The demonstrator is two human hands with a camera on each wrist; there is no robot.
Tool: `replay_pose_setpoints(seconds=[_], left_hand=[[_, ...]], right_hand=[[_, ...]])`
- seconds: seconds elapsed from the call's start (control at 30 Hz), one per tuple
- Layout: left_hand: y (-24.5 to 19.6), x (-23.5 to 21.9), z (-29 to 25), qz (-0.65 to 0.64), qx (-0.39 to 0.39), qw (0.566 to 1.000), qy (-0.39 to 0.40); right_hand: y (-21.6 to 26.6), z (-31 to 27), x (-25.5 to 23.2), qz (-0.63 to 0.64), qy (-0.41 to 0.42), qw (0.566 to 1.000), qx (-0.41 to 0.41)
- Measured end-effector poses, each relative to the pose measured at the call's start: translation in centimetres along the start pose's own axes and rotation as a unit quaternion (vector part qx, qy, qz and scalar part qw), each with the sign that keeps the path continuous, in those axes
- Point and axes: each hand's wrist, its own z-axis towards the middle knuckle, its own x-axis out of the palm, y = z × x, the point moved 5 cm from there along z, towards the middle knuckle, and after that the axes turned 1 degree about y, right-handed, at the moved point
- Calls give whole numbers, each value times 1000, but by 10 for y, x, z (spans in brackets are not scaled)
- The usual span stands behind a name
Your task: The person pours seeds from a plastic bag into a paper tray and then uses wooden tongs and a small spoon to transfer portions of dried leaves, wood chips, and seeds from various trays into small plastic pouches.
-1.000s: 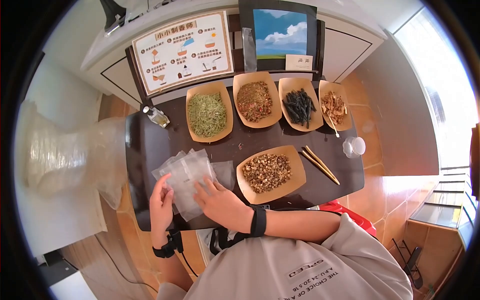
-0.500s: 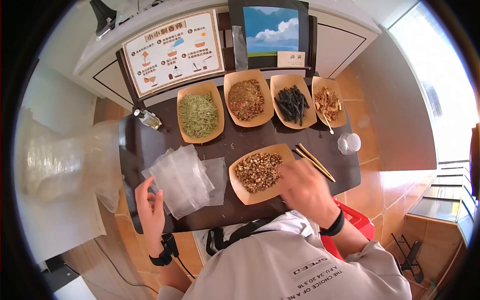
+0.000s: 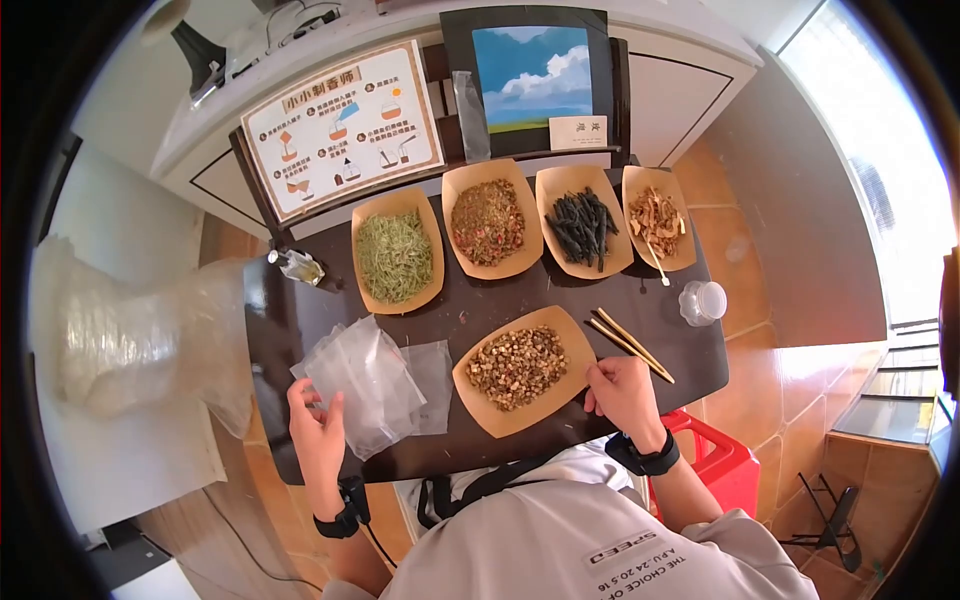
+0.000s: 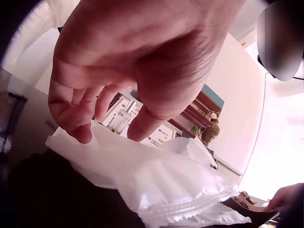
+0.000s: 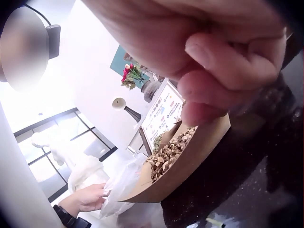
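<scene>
My right hand (image 3: 622, 392) is at the near right corner of a kraft paper tray (image 3: 477, 408), pinching its rim between thumb and curled fingers. Small brown chopped pieces (image 3: 520, 368) fill that tray. In the right wrist view, the fingertips overlap the end of the tray wall (image 5: 173, 183). My left hand (image 3: 316, 430) rests at the left edge of a fanned stack of clear plastic bags (image 3: 368, 385). Its fingers are loosely bent with nothing gripped between them; the left wrist view has them right over the top bag (image 4: 109, 161).
Along the back stand paper trays of green dried herb (image 3: 397, 255), reddish crumbs (image 3: 488, 222), dark sticks (image 3: 583, 228) and pale shavings (image 3: 657, 222). A small glass bottle (image 3: 300, 268) is at left. Bamboo tongs (image 3: 632, 345) and a lidded clear jar (image 3: 703, 302) lie right.
My right hand has left the plastic bags and moved right to the corner of the near tray. The left hand stays beside the bags. The head view has shifted slightly.
</scene>
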Motion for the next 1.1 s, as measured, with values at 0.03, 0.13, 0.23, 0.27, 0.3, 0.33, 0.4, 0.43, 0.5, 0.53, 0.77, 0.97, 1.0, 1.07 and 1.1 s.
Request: replay_pose_setpoints(seconds=[0.03, 0.13, 0.23, 0.27, 0.3, 0.33, 0.4, 0.43, 0.5, 0.53, 0.77, 0.97, 1.0, 1.07, 1.1], left_hand=[[2, -1, 0, -8, -4, 1000, -11], [2, -6, -2, -37, -6, 999, -16], [0, -9, -2, -32, 11, 999, -18], [-2, -9, -2, -32, 12, 999, -17], [-8, -11, -2, -32, 34, 998, -40], [-14, -14, -3, -31, 54, 996, -62], [-22, -18, -4, -8, 82, 993, -90], [-34, -21, -5, 13, 110, 987, -120], [-62, -22, -12, 21, 113, 984, -135], [-77, -18, -15, 14, 131, 984, -117], [-176, 64, -27, 80, 410, 901, 117], [-187, 112, -15, 188, 385, 895, 127], [-190, 114, -12, 201, 390, 892, 106], [-190, 119, -11, 217, 383, 894, 84], [-190, 121, -7, 221, 377, 896, 79]], right_hand=[[1, 3, 0, 2, -2, 1000, 0], [7, 12, 3, 2, -5, 1000, -4], [10, 18, 9, 40, -28, 999, 0], [12, 19, 11, 62, -35, 997, -2], [12, 20, 12, 83, -42, 996, -3], [14, 21, 13, 92, -41, 995, 0], [19, 19, 10, 74, -41, 996, 4], [21, 17, 9, 55, -40, 998, 4], [23, 13, 0, -115, -121, 980, -107], [39, 5, -9, -134, -149, 968, -151], [91, 33, -26, -310, -172, 833, -426], [93, 55, -6, -357, -111, 828, -418], [95, 57, -5, -348, -122, 829, -421], [98, 56, -3, -358, -129, 824, -419], [101, 55, -1, -351, -106, 839, -402]])
